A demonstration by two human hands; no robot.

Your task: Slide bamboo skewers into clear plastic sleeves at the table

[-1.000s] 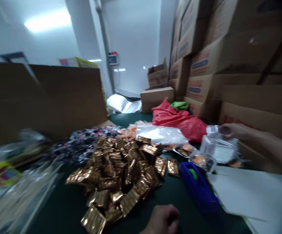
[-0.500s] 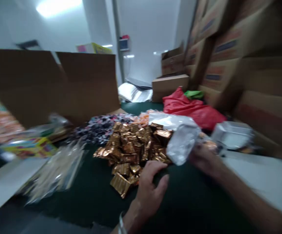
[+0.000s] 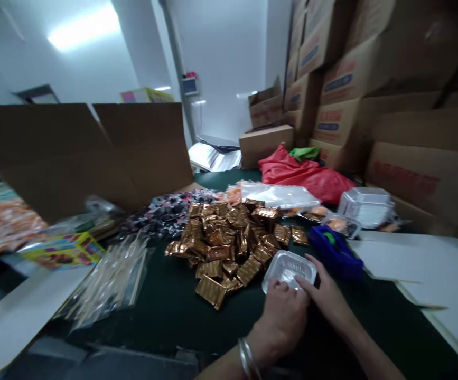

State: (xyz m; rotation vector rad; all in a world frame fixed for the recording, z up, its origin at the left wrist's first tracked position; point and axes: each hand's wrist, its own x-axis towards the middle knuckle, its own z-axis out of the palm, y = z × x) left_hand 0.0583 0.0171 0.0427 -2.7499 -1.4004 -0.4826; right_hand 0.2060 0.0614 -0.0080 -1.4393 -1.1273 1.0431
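Note:
A small clear plastic box (image 3: pixel 298 262) is between my hands, with its hollow facing up. My right hand (image 3: pixel 327 293) grips its right side, thumb at the near rim and fingers along the outer wall. My left hand (image 3: pixel 286 311), with silver bangles at the wrist, is closed at the near edge; its fingertips are partly hidden behind the knuckles. Just left of the box lies a heap of gold-brown wrapped packets (image 3: pixel 223 237). Close to my right hand stands a blue tape dispenser (image 3: pixel 337 253) with a green core.
Stacked clear boxes (image 3: pixel 365 206) stand at the right, near filled boxes (image 3: pixel 337 224). Bagged wooden sticks (image 3: pixel 112 279) and a yellow carton (image 3: pixel 64 250) lie left. Dark wrapped packets (image 3: pixel 161 211), a clear bag (image 3: pixel 278 195) and red cloth (image 3: pixel 308 174) lie behind. Cardboard boxes (image 3: pixel 339 84) tower right.
My right hand has brought the clear plastic box left and down from the right side, in front of the heap. My left hand has moved right to meet it.

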